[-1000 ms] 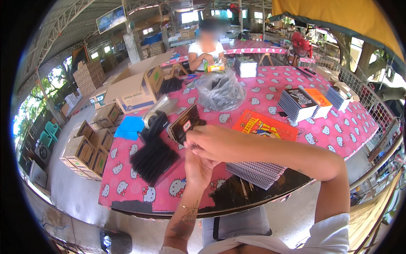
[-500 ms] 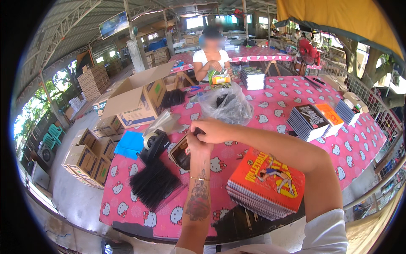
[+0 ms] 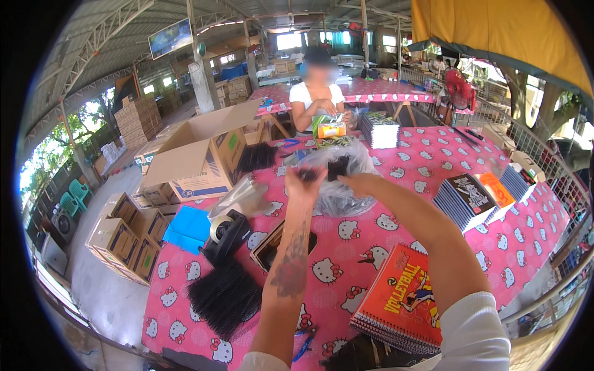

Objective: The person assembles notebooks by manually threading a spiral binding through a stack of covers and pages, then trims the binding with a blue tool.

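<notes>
Hands, left hand (image 3: 304, 180) and right hand (image 3: 354, 183), now reach farther, gripping black combs (image 3: 337, 166).

bag (image 3: 346, 191): clear glossy plastic | box (image 3: 198, 157): matt cardboard | tablecloth (image 3: 371, 247): glossy plastic

Clear plastic bag (image 3: 346, 185): contents mostly veiled, black pieces unclear. Left hand (image 3: 306, 182), right hand (image 3: 359, 182) at the bag's mouth; fingertips too small to read. Below the bag, the spiral notebook stack (image 3: 402, 306) has its lower rim hidden by the sleeve.
</notes>
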Demonstrator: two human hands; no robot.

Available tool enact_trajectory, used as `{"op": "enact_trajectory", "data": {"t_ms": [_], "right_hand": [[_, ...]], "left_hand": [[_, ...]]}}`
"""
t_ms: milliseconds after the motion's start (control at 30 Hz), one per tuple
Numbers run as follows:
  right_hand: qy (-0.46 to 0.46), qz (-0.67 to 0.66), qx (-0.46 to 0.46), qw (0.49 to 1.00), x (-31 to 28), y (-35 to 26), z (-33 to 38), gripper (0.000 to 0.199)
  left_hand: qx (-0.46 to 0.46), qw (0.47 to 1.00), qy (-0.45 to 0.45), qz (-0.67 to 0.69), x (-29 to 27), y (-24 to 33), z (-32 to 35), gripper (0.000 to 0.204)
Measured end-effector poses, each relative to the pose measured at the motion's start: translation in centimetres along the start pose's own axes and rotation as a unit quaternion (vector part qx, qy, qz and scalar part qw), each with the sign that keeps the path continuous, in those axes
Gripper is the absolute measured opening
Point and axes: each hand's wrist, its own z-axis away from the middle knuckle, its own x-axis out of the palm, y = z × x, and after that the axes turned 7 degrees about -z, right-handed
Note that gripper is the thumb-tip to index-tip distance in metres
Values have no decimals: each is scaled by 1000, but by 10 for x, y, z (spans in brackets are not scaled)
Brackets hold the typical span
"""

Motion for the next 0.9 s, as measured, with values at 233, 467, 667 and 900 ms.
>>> {"op": "enact_trajectory", "data": {"t_ms": [233,467,667,900], "right_hand": [[-210,45,112,970,-18,-44,14,33],[-128,70,32,989,-15,-24,49,15],[-123,99,128,979,-40,-14,50,24],[-153,-7,213,965,-35,-16,61,35]], "left_hand": [[90,729,-23,-678,-24,-31,-18,47],[254,91,-57,-961,-71,-37,18,36],[353,18,4,-935,-50,13,10,34],[112,439,-50,-890,-38,8,-20,40]]}}
